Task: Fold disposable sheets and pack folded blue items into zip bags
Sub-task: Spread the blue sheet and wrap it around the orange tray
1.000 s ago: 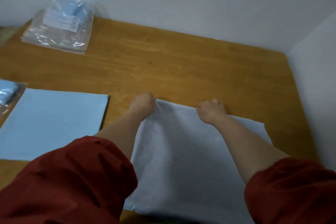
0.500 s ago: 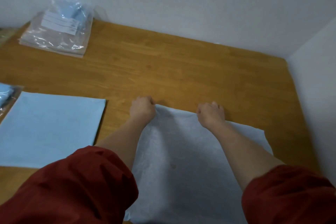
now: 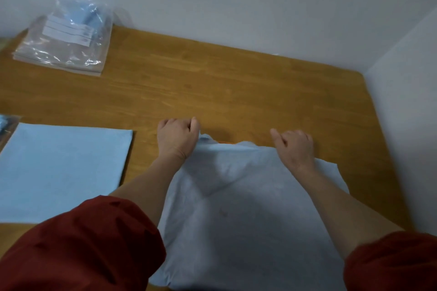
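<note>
A pale blue disposable sheet [image 3: 236, 215] lies on the wooden table [image 3: 212, 82] in front of me, reaching to the near edge. My left hand [image 3: 176, 137] pinches the sheet's far left corner, fingers curled. My right hand [image 3: 294, 146] grips the far edge further right. Between the hands the far edge is lifted a little off the table and sags in a fold. A flat folded blue sheet [image 3: 61, 168] lies on the table to the left.
A stack of clear zip bags [image 3: 63, 40] with white labels, holding blue items, lies at the far left corner against the wall. Part of another bag [image 3: 4, 125] shows at the left edge. White walls close the table's far and right sides.
Both hands have raised the sheet's far edge slightly off the table, and it now wrinkles between them. The hands stay in about the same place.
</note>
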